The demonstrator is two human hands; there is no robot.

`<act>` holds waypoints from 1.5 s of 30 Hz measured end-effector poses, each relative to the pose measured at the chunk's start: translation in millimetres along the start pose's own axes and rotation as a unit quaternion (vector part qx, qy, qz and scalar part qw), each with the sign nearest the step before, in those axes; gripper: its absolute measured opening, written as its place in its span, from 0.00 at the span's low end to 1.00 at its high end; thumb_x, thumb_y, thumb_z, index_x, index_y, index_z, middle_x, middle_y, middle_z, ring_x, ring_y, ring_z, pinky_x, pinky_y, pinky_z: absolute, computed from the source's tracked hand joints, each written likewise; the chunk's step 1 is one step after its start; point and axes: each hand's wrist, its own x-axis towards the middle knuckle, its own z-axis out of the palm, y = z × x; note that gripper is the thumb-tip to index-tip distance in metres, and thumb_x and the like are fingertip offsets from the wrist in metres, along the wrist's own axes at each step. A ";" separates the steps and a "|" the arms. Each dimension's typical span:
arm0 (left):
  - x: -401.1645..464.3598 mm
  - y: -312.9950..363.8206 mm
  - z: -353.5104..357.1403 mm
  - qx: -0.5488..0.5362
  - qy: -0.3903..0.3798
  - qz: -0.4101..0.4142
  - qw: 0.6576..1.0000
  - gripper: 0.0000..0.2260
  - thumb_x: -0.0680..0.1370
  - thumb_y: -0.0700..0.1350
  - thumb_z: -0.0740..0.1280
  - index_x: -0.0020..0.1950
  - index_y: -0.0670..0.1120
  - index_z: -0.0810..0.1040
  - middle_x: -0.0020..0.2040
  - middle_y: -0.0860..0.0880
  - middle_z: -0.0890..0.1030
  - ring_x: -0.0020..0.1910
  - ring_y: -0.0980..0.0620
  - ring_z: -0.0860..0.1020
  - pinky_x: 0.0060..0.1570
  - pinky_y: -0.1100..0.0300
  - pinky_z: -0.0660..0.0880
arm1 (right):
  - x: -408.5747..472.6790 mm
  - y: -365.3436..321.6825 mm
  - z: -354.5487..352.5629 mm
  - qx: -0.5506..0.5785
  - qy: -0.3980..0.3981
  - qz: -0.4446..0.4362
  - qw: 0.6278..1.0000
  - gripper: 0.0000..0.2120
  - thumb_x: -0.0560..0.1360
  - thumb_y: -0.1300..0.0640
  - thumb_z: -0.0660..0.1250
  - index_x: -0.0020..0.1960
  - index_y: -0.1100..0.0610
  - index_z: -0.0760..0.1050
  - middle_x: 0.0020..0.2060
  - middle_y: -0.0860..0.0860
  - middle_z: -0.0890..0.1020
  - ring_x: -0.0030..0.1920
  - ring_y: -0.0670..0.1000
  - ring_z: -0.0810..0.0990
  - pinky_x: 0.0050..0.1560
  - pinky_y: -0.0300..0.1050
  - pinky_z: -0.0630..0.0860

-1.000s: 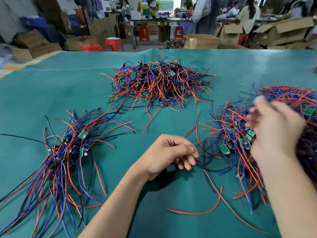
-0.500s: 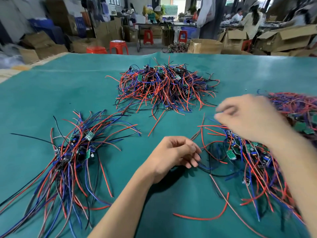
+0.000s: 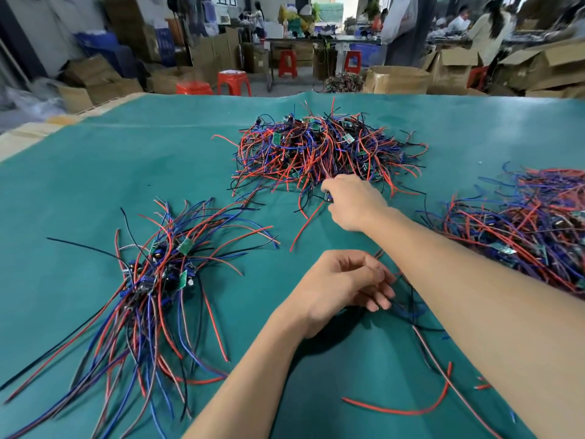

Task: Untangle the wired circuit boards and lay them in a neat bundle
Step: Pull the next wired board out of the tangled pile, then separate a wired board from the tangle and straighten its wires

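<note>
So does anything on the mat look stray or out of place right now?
Yes: a lone red wire lies curved on the green mat near the front edge, apart from all three piles, under the right forearm. No damage or spill shows.

A green tabletop (image 3: 126, 172) holds three heaps of wired boards: a combed-out bundle (image 3: 152, 289) on the left, a tangled pile (image 3: 316, 150) at the far middle, another heap (image 3: 525, 229) on the right. A loose red wire (image 3: 402, 410) lies near the front.
</note>
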 end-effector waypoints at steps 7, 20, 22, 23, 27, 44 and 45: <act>0.3 1.0 1.1 -0.002 0.010 -0.004 1.000 0.08 0.81 0.32 0.59 0.52 0.34 0.78 0.39 0.42 0.81 0.32 0.52 0.79 0.34 0.66 0.75 | -6.8 16.2 0.8 0.056 0.006 0.010 0.998 0.19 0.80 0.55 0.67 0.70 0.48 0.71 0.60 0.54 0.78 0.58 0.61 0.79 0.55 0.57 0.78; 0.8 -0.3 -0.2 -0.009 0.009 -0.003 1.000 0.09 0.81 0.31 0.58 0.49 0.36 0.78 0.38 0.42 0.81 0.32 0.52 0.79 0.35 0.65 0.75 | -5.7 -0.1 6.1 0.074 0.051 0.004 0.996 0.07 0.78 0.55 0.70 0.55 0.53 0.83 0.54 0.56 0.83 0.55 0.62 0.80 0.54 0.52 0.78; 1.3 -0.5 0.0 -0.009 0.012 -0.004 1.000 0.09 0.81 0.31 0.58 0.49 0.36 0.78 0.38 0.42 0.81 0.32 0.52 0.79 0.34 0.65 0.75 | -12.6 5.4 3.9 0.102 0.053 0.004 0.993 0.05 0.77 0.55 0.72 0.53 0.51 0.84 0.48 0.54 0.83 0.54 0.61 0.80 0.53 0.49 0.76; 1.5 -0.7 0.1 -0.008 0.013 -0.005 1.000 0.09 0.81 0.31 0.58 0.49 0.36 0.78 0.38 0.42 0.81 0.32 0.53 0.79 0.34 0.65 0.76 | -17.2 9.6 1.5 0.125 0.058 0.010 0.990 0.05 0.76 0.55 0.73 0.51 0.51 0.85 0.44 0.51 0.82 0.52 0.59 0.81 0.53 0.48 0.76; 1.9 -1.0 0.4 -0.008 0.026 -0.006 1.000 0.08 0.81 0.31 0.59 0.51 0.36 0.78 0.40 0.40 0.81 0.32 0.52 0.78 0.34 0.65 0.76 | -49.1 31.3 -18.6 0.374 0.117 0.093 0.915 0.04 0.74 0.60 0.75 0.48 0.53 0.85 0.40 0.53 0.86 0.42 0.52 0.83 0.48 0.47 0.80; 3.3 -0.8 0.9 -0.068 0.038 0.006 0.997 0.07 0.83 0.40 0.62 0.49 0.39 0.77 0.39 0.44 0.81 0.36 0.51 0.81 0.37 0.64 0.77 | -159.4 26.9 3.1 0.462 0.161 0.084 0.868 0.17 0.60 0.56 0.74 0.47 0.43 0.80 0.41 0.43 0.82 0.36 0.47 0.81 0.45 0.50 0.81; 3.0 -0.3 0.6 -0.070 0.037 0.007 0.997 0.07 0.82 0.41 0.62 0.49 0.39 0.78 0.39 0.43 0.81 0.36 0.50 0.81 0.37 0.63 0.77 | -159.6 27.2 3.4 0.474 0.161 0.087 0.861 0.18 0.59 0.54 0.74 0.47 0.42 0.79 0.41 0.43 0.83 0.36 0.47 0.81 0.44 0.49 0.80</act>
